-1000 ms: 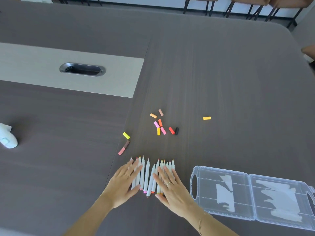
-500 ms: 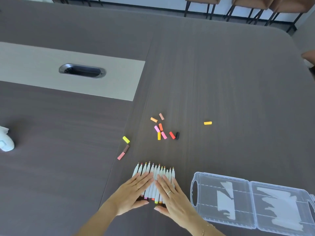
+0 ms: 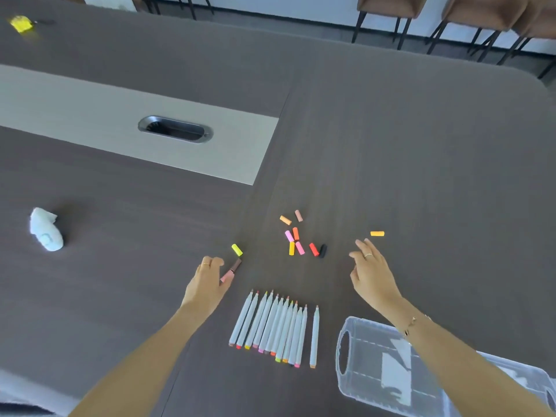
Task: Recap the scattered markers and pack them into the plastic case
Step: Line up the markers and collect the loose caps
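Several uncapped white markers lie side by side near the table's front edge, one slightly apart on the right. Loose caps are scattered beyond them, among them a yellow cap, an orange cap and a black cap. My left hand rests on the table, fingers loosely curled, touching a pink cap that lies end to end with a brown one. My right hand hovers with relaxed fingers just short of the orange cap, holding nothing. The clear plastic case lies open at the lower right, under my right forearm.
A crumpled white object lies at the left. A cable slot sits in the light strip of the dark table. A yellow item is at the far left corner, chairs beyond the far edge.
Both hands have left the row of markers and moved forward and apart: the left to the pink and brown caps, the right toward the orange cap. One marker now lies apart.
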Tool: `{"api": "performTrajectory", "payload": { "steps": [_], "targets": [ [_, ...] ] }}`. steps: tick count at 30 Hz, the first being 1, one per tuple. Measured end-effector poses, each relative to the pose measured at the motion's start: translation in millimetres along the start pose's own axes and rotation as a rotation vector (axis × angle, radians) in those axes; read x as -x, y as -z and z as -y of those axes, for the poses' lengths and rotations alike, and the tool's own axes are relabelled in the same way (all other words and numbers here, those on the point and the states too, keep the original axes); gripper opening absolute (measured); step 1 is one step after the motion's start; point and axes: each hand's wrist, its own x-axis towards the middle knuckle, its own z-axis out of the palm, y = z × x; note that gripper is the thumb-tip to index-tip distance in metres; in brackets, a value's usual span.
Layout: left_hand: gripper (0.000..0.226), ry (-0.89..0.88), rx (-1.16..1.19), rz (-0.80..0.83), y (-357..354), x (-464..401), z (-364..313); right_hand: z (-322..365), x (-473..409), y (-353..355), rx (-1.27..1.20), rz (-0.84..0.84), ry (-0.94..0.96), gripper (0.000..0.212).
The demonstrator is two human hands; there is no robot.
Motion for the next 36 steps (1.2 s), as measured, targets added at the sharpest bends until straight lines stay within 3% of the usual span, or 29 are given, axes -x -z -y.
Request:
{"api": "performTrajectory", "payload": {
  "steps": [6, 11, 14, 16, 20, 22, 24, 27, 29, 33, 36],
  "targets": [
    [0.035, 0.026, -0.182, 0.117, -16, -11, 0, -38, -41, 16, 0.070, 0.117, -0.093, 0.043],
    [0.025, 0.074, 0.063, 0.124, -16, -22, -7, -49, -71, 14, 0.114, 0.219, -0.168, 0.062],
    [0.021, 0.098, -0.025, 0.149, -17, -28, -13, -50, -79, 7, 0.221, 0.287, -0.148, 0.074],
    [0.010, 0.160, -0.132, 0.201, -18, -28, -15, -50, -81, 5, 0.302, 0.292, -0.111, 0.064],
    [0.027, 0.148, -0.208, 0.223, -13, -27, -16, -40, -91, 4, 0.219, 0.177, -0.027, 0.037],
    [0.023, 0.123, -0.204, 0.162, -11, -32, -18, -29, -95, 5, 0.114, 0.081, 0.022, 0.036],
    [0.009, 0.164, -0.133, 0.044, -10, -41, -26, -9, -97, 10, -0.013, 0.116, 0.025, 0.021],
    [0.024, 0.239, -0.013, -0.071, -13, -52, -38, 16, -97, 6, -0.195, 0.213, -0.152, 0.006],
    [0.032, 0.179, -0.136, -0.020, -17, -52, -40, 31, -94, 3, -0.256, 0.292, -0.234, 0.016],
    [0.035, 0.007, -0.362, 0.063, -34, -43, -29, 55, -84, -12, -0.138, 0.360, -0.214, 0.047],
    [0.039, -0.013, -0.355, 0.001, -45, -44, -19, 66, -79, -20, -0.119, 0.355, -0.255, 0.045]
  ]
}}
